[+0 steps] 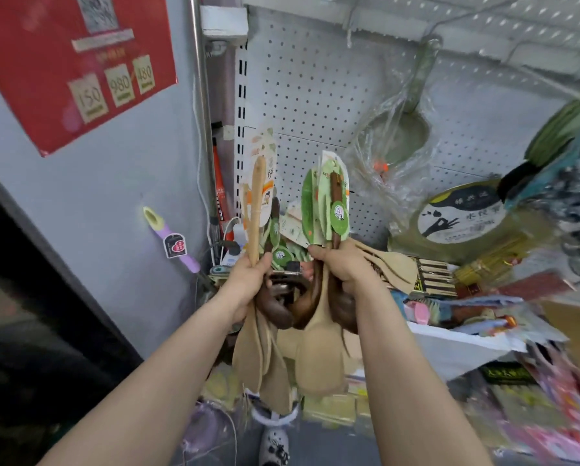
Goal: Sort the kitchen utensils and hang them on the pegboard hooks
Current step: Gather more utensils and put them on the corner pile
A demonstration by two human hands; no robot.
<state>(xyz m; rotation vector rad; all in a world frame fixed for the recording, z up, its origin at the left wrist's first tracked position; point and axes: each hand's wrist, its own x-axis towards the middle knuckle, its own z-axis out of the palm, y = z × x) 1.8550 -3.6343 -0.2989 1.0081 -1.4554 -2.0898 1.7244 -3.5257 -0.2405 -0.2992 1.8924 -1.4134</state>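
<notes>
Obs: left hand (248, 279) grips a mixed bundle of wooden utensils (257, 210); right hand (345, 269) grips a second bundle (319, 358), both held before the pegboard (315, 95). Risk: each fist holds many handles, so freeing one to hang may loosen the rest and drop them

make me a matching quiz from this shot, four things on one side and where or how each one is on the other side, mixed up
Column A
1. left hand
2. right hand
3. ladle
4. red poster

Column B
a. hangs against the pegboard in a clear plastic bag
b. grips a dark handle among green label cards
c. stuck on the grey wall, upper left
d. grips a pale wooden handle with an orange-and-white card

Pairs: 1-d, 2-b, 3-a, 4-c
</notes>
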